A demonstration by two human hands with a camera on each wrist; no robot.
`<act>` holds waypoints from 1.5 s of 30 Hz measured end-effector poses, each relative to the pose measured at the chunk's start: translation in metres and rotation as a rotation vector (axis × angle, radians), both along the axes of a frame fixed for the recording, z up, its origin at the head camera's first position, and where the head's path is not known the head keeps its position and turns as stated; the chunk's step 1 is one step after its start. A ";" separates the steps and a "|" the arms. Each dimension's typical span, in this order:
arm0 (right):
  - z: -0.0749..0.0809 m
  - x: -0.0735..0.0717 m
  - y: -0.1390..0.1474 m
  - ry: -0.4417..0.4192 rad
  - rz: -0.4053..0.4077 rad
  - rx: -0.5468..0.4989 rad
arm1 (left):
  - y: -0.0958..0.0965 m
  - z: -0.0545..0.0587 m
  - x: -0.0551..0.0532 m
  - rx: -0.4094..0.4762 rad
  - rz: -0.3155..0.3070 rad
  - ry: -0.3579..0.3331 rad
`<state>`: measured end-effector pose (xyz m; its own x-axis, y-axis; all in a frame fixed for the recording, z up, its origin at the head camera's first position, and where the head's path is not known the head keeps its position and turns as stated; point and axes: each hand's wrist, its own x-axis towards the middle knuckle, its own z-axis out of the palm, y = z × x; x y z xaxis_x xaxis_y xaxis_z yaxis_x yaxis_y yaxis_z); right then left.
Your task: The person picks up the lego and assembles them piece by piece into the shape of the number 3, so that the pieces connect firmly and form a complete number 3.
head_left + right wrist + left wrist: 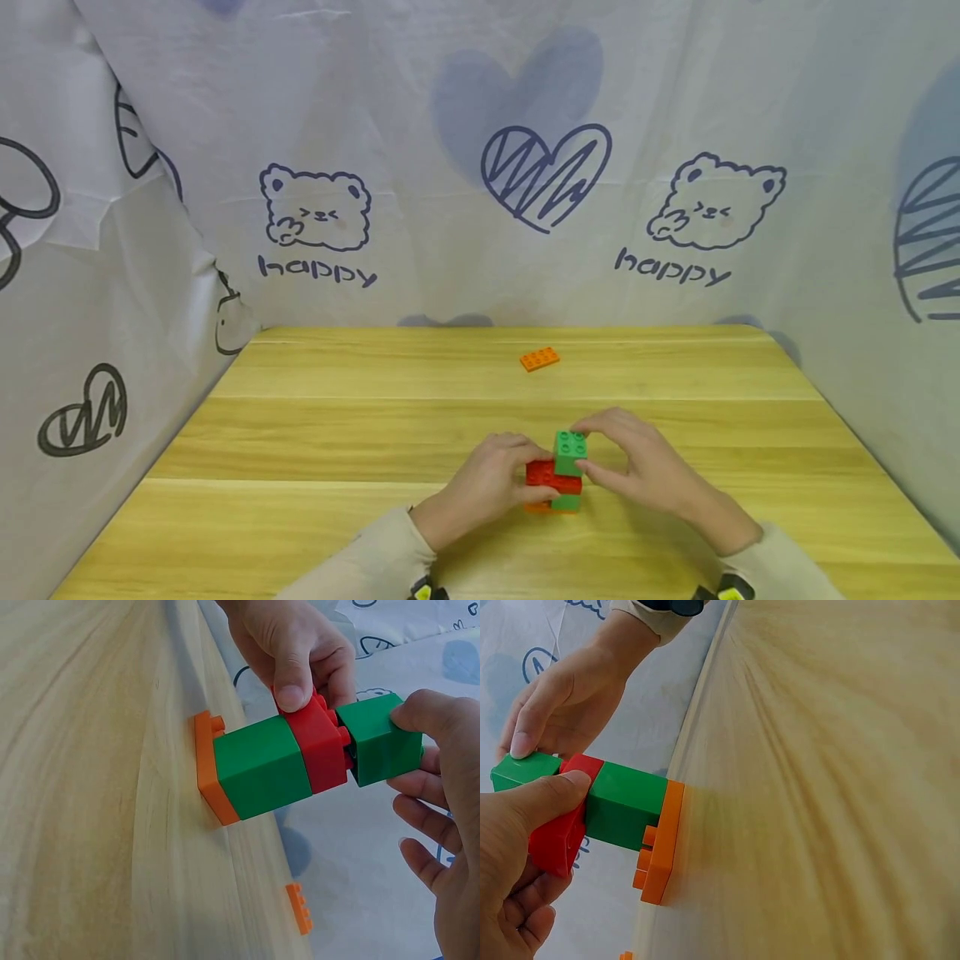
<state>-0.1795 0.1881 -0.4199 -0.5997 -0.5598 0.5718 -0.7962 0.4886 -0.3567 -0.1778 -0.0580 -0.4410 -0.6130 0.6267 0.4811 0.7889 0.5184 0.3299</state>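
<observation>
Short of the counter's (337, 417) far edge, the left hand (486, 473) pinches the red brick (319, 746), apparently bracing it. The right hand (651, 467) grasps the four-stud green brick (570, 458); stud contact is unclear.

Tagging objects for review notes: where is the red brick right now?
In the head view, the red brick is low, right of centre, gripped by the left hand, atop the lower green brick and beneath the upper green brick.

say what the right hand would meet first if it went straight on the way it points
Beyond the upper green block it pinches, the right hand would probably meet the left hand, which grips the red brick; height is hard to judge.
</observation>
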 end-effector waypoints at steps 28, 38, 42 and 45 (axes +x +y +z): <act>0.001 0.005 0.000 0.074 0.079 0.003 | 0.002 0.000 0.001 -0.016 0.040 -0.034; 0.003 0.005 -0.002 0.058 0.077 0.010 | 0.001 -0.001 0.000 -0.008 0.042 -0.037; 0.003 0.005 -0.002 0.034 0.075 0.008 | 0.001 0.000 0.000 -0.010 0.041 -0.064; 0.002 0.005 -0.001 -0.027 0.076 -0.010 | 0.001 0.001 0.001 -0.014 0.042 -0.088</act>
<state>-0.1743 0.1876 -0.4181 -0.5707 -0.5988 0.5619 -0.8211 0.4234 -0.3828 -0.1769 -0.0566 -0.4403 -0.6784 0.6061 0.4152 0.7347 0.5557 0.3893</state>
